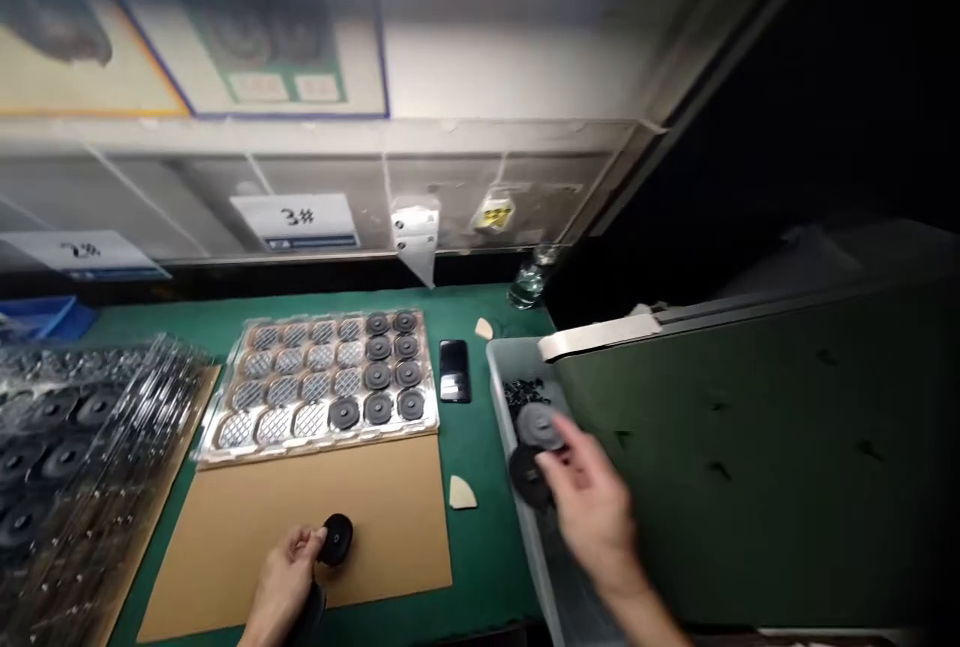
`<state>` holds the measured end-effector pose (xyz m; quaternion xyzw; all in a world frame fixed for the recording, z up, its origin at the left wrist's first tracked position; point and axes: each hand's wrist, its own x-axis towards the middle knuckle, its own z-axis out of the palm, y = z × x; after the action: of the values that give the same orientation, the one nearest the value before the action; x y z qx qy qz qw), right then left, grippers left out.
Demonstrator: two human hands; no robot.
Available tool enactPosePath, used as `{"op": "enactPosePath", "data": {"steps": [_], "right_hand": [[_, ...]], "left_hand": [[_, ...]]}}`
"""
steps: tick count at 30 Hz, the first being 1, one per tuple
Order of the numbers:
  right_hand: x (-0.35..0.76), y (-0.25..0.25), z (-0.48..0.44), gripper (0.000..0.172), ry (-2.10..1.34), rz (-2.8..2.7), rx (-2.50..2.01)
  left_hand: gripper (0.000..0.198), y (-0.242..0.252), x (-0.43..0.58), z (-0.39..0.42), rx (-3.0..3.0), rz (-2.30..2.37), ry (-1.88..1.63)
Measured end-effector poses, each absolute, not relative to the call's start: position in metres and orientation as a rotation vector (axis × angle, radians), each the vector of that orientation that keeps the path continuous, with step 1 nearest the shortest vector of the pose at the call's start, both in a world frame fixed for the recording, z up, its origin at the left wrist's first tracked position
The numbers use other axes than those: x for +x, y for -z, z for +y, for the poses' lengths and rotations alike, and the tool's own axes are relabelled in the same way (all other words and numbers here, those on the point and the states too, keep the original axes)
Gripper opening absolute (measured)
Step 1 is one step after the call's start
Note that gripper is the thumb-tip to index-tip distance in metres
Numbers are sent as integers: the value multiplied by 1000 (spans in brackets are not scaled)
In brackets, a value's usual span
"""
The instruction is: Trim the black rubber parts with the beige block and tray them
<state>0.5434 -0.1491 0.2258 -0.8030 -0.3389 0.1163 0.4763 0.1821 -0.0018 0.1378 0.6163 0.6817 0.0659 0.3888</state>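
Over a sheet of brown cardboard (390, 517), my left hand (283, 572) pinches a black round disc (336, 539) by its edge, tilted. Another dark shape (309, 617) lies under that hand; I cannot make out what it is. My right hand (596, 502) is closed at the grey bin (501, 389) with a grey round disc (540, 425) at its fingertips. Against the fingers is also a black round disc (529, 477); whether it is gripped too I cannot tell. A clear plastic tray (307, 359) carries several dark discs in its right-hand pockets.
Left stands a tall stack of clear trays (75, 467) with discs. A phone (454, 371), cream-coloured scraps (462, 493) and a glass (529, 282) are on the green table (491, 547). Small black pieces (525, 391) lie in the bin. A dark green panel (750, 467) rises at right.
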Motion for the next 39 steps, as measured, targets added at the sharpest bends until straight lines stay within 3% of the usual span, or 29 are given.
{"op": "enactPosePath", "data": {"steps": [6,14,18,22,25,30,34,39], "right_hand": [[351,-79,-83,48,-686,-999,-1841],[313,-9,-61,57,-630,-1103,-1803],[320,-7,-66,58,-670,-1132,-1818],[325,-30,-92,54,-661,-1140,-1844],[307,-58,-147,39,-677,-1204,-1768],[239,-85,-268,25,-932,-1511,-1443],[212,-87,-326,42,-902,-1445,-1387],[219,-84,-354,60,-1374,-892,-1192]], "left_hand": [[49,-65,113,-3,1463,1467,-126],[28,-45,98,-14,1597,1418,-129],[17,-41,96,-26,1612,1470,-251],[41,-51,87,-54,1566,1513,-439],[53,-67,79,-91,1505,1505,-588],[62,-90,78,-168,1403,1437,-780],[61,-107,76,-220,1374,1277,-864],[56,-122,61,-276,1340,996,-802]]}}
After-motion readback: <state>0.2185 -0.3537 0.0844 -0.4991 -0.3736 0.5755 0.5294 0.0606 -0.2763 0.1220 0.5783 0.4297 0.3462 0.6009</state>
